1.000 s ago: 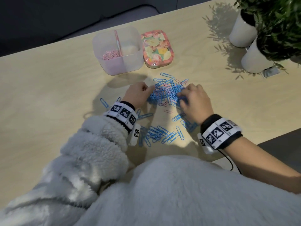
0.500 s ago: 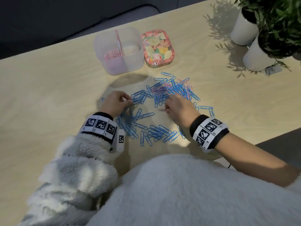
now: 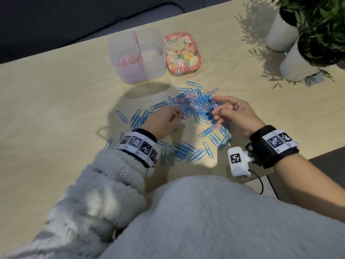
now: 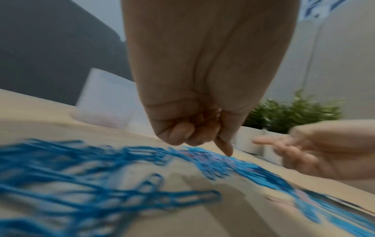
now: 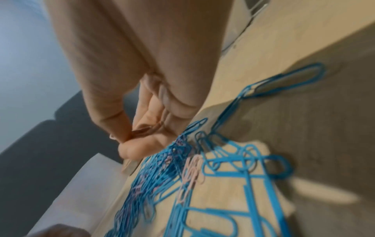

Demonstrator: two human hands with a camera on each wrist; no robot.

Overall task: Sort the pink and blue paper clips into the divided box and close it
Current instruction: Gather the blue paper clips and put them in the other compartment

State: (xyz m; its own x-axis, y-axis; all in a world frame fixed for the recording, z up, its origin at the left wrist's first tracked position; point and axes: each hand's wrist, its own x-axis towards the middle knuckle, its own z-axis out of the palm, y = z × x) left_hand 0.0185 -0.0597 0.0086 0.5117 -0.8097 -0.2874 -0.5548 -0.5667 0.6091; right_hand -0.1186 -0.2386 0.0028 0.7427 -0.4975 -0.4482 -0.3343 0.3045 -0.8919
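1. Right hand (image 3: 235,113) pinched a pink paper clip (image 3: 214,105) between thumb and finger, just above the pile.
2. Left hand (image 3: 162,122) had fingers curled, a pink clip end (image 3: 176,114) showing at the fingertips.
3. Blue paper clips (image 3: 188,152) lay scattered on the table (image 3: 56,109), a few pink mixed in.
4. Divided box (image 3: 138,55) stood open beyond the pile, pink clips in its left compartment; floral lid (image 3: 182,53) just beside it.
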